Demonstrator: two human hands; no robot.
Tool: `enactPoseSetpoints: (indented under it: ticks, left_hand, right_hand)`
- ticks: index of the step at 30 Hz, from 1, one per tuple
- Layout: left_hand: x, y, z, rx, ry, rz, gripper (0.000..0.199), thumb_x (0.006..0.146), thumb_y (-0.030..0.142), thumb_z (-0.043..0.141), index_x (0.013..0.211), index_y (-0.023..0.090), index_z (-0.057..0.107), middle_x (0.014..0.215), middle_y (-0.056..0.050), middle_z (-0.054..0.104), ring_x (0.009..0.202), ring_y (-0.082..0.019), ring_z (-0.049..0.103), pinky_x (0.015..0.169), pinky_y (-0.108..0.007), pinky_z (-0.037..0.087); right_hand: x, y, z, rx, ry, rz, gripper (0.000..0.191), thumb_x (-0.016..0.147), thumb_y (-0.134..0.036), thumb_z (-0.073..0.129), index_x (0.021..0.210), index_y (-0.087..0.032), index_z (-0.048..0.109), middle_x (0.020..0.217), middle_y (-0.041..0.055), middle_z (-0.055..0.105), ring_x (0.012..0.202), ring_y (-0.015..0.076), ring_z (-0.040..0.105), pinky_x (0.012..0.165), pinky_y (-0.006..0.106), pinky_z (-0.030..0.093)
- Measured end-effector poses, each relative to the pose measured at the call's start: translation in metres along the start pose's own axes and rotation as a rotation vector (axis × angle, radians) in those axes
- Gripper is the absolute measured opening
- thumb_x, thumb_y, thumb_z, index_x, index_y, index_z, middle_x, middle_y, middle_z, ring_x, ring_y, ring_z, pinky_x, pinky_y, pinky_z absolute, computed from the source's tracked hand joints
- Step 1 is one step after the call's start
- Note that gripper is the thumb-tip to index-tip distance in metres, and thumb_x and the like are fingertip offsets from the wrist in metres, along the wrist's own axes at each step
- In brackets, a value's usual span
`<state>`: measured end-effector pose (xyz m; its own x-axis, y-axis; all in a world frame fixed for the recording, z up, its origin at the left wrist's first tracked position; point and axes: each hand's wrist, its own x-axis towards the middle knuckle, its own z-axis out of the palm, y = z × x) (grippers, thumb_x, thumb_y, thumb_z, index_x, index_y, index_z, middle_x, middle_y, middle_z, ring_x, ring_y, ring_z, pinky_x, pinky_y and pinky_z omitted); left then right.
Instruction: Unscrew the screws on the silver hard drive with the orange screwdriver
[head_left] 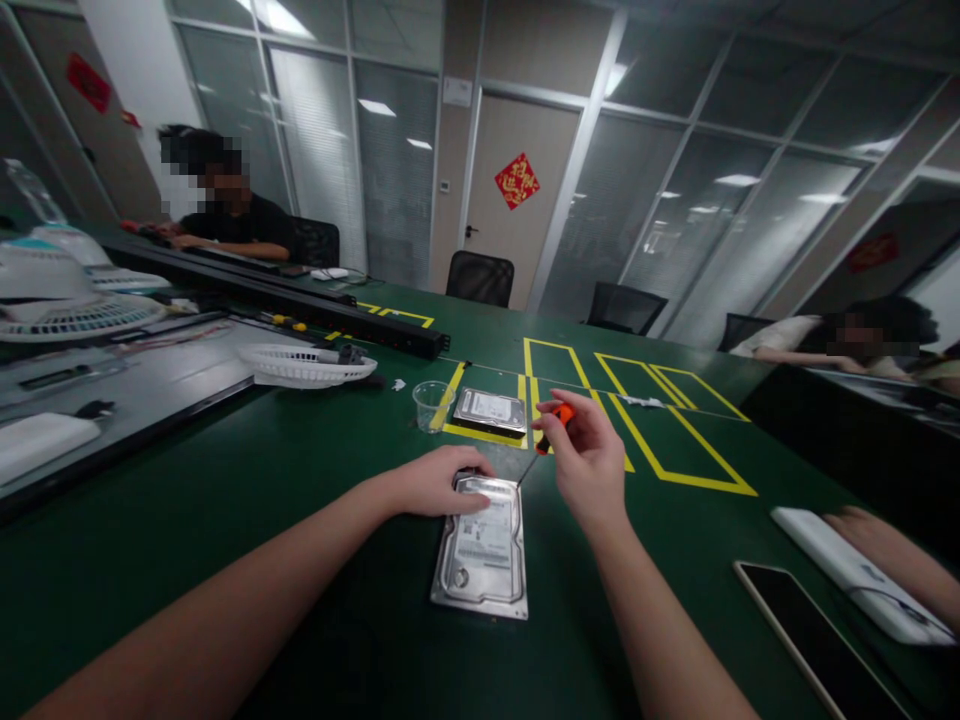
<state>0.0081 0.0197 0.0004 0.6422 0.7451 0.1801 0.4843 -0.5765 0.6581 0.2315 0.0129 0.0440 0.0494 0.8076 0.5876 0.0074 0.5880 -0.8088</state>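
A silver hard drive (pixel 487 555) with a white label lies on the green table in front of me. My left hand (pixel 448 482) grips its far left part, fingers over the top face and label. In my right hand (pixel 589 450) is a screwdriver (pixel 541 441) with an orange and black handle, pinched between the fingers. The thin shaft slants down to the drive's far right corner, its tip at or very near that corner. Beyond my hands, a second hard drive (pixel 490 411) rests inside a yellow taped rectangle, beside a clear plastic cup (pixel 433 407).
White fan parts (pixel 311 366), a flat metal panel (pixel 172 375) and long black bars (pixel 360 320) lie at left. At right are a phone (pixel 814 630) and a white device (pixel 862 575) beside another person's hand (pixel 892 545). Two people sit farther off.
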Motion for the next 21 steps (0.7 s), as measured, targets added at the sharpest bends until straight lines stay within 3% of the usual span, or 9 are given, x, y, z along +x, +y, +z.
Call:
enactPoseSetpoints:
  ticks: [7, 14, 21]
  left_hand:
    - [0.0001, 0.0013, -0.0005, 0.002, -0.011, -0.013, 0.035, 0.087, 0.041, 0.071, 0.117, 0.023, 0.071, 0.119, -0.006, 0.071, 0.108, -0.026, 0.066, 0.095, -0.037, 0.051]
    - [-0.0005, 0.0015, -0.0006, 0.019, -0.01, -0.013, 0.034, 0.087, 0.04, 0.071, 0.117, 0.023, 0.07, 0.12, -0.006, 0.071, 0.111, -0.026, 0.066, 0.098, -0.037, 0.05]
    - [-0.0018, 0.0024, -0.0024, 0.016, -0.025, -0.023, 0.034, 0.089, 0.041, 0.071, 0.118, 0.023, 0.07, 0.12, -0.006, 0.07, 0.111, -0.025, 0.065, 0.098, -0.036, 0.049]
  right_hand:
    - [-0.0008, 0.0028, -0.0045, 0.037, -0.044, 0.025, 0.03, 0.102, -0.03, 0.054, 0.124, -0.025, 0.072, 0.109, 0.0071, 0.074, 0.079, 0.0171, 0.066, 0.061, 0.031, 0.051]
    - [-0.0018, 0.0051, -0.0031, 0.002, -0.078, -0.016, 0.032, 0.101, -0.034, 0.058, 0.131, -0.028, 0.068, 0.119, 0.0087, 0.074, 0.098, 0.0219, 0.071, 0.069, 0.033, 0.055]
    - [-0.002, 0.0005, 0.0006, -0.034, -0.03, -0.034, 0.019, 0.094, -0.032, 0.07, 0.111, -0.025, 0.068, 0.118, 0.0087, 0.072, 0.1, 0.0232, 0.074, 0.068, 0.031, 0.059]
